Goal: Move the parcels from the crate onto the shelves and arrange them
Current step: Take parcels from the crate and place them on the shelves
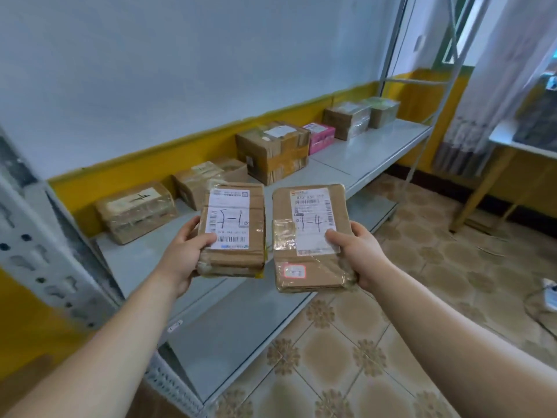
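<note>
The left hand [184,251] holds the 1st parcel [233,230], a flat brown packet, by its left edge. The right hand [361,257] holds the 2nd parcel [310,233], much the same in shape, by its right edge. Both packets are up in the air in front of the upper shelf [376,149], side by side, near each other but apart, with their label faces turned toward the camera. Each white label bears a handwritten mark.

The left hand's fingers [206,240] pinch the packet: the thumb presses on the label's lower left corner, and the others go beneath, out of sight. The right hand's fingers [334,238] pinch likewise, thumb on the lower right of the label, the rest hidden under the cardboard.

Behind them, a row of 7 parcels [272,150] stands on the grey upper shelf along the wall [180,70], among them a pink box [320,137]. A lower shelf [241,333] lies beneath, beside the tiled floor [346,357].
</note>
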A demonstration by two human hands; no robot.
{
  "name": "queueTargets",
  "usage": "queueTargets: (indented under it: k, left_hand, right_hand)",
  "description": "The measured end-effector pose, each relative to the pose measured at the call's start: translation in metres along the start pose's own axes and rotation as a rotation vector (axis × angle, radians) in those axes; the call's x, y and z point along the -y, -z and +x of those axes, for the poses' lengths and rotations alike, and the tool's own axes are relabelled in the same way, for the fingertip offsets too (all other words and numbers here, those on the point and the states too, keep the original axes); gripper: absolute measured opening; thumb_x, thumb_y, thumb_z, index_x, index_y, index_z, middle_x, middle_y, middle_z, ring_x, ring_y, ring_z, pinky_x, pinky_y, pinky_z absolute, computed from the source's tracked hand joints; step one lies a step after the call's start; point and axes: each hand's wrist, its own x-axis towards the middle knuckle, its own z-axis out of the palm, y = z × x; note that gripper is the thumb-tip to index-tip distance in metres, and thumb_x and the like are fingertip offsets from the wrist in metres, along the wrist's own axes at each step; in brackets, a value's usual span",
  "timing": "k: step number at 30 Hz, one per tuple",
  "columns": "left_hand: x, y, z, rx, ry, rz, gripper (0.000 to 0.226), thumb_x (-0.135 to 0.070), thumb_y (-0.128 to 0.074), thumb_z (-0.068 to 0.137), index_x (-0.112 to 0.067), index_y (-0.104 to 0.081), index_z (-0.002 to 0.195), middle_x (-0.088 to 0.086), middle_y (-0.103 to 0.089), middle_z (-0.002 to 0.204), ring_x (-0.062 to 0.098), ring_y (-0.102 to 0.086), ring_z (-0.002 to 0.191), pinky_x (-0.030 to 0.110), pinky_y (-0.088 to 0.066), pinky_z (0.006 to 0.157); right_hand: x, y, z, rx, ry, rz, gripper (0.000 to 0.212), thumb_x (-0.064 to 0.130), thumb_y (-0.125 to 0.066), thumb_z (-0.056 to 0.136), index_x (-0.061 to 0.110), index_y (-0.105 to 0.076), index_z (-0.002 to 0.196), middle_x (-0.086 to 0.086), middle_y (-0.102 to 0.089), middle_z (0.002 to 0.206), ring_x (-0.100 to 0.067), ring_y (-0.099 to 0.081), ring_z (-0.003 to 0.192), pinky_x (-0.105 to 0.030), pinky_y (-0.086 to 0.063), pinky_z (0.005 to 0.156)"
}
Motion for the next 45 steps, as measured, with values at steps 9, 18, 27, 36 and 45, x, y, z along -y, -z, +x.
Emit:
queueTargets:
  k: [9, 18, 27, 36, 45]
  left_hand:
    - [0.004, 0.04, 0.064, -0.245, 0.115, -0.014, 0.057, -0.011, -0.056, 0.094, -0.033, -0.038, 0.143, 0.002, -0.067, 0.122, 0.02, -0.068, 0.087, 0.034, -0.05, 0.063]
    - [0.052, 0.047, 0.082, -0.505, 0.279, -0.064, 0.054, -0.011, -0.059, 0.093, -0.025, -0.042, 0.142, 0.001, -0.071, 0.108, 0.023, -0.069, 0.095, 0.043, -0.053, 0.087]
    - [0.045, 0.021, 0.098, -0.752, 0.198, 0.847, 0.073, -0.055, -0.059, 0.072, -0.022, -0.049, 0.136, 0.006, -0.051, 0.136, 0.029, -0.045, 0.127, 0.044, -0.04, 0.102]
    - [0.043, -0.008, 0.11, -0.471, 0.546, 1.198, 0.125, -0.095, -0.041, 0.062, -0.029, 0.013, 0.153, 0.006, 0.024, 0.16, 0.038, 0.015, 0.146, 0.065, -0.007, 0.113]
    - [0.026, 0.018, 0.101, -0.547, 0.407, 1.147, 0.107, -0.082, -0.051, 0.066, -0.03, -0.015, 0.152, 0.001, -0.009, 0.159, 0.038, -0.025, 0.138, 0.054, -0.033, 0.107]
  right_hand:
    - [0.005, -0.065, 0.117, 0.145, -0.115, -0.053, 0.044, 0.01, -0.067, 0.091, 0.017, -0.05, 0.131, -0.006, -0.073, 0.106, -0.024, -0.076, 0.081, -0.038, -0.062, 0.067]
    - [-0.01, -0.127, 0.237, 0.397, -0.183, -0.252, 0.046, 0.013, -0.061, 0.096, 0.015, -0.041, 0.138, 0.001, -0.065, 0.099, -0.021, -0.069, 0.085, -0.036, -0.056, 0.069]
    - [-0.012, -0.149, 0.291, 0.552, 0.352, -1.047, 0.081, 0.039, -0.065, 0.09, 0.027, -0.019, 0.156, -0.006, -0.018, 0.161, -0.029, -0.026, 0.145, -0.045, -0.029, 0.115]
    - [-0.007, -0.154, 0.281, 0.911, 0.63, -1.435, 0.068, 0.061, -0.046, 0.095, 0.038, -0.024, 0.155, 0.008, -0.005, 0.167, -0.015, 0.003, 0.153, -0.042, -0.008, 0.123]
    - [-0.014, -0.149, 0.25, 0.781, 0.493, -1.283, 0.066, 0.054, -0.051, 0.096, 0.028, -0.031, 0.154, 0.001, -0.01, 0.166, -0.02, -0.002, 0.152, -0.041, -0.012, 0.121]
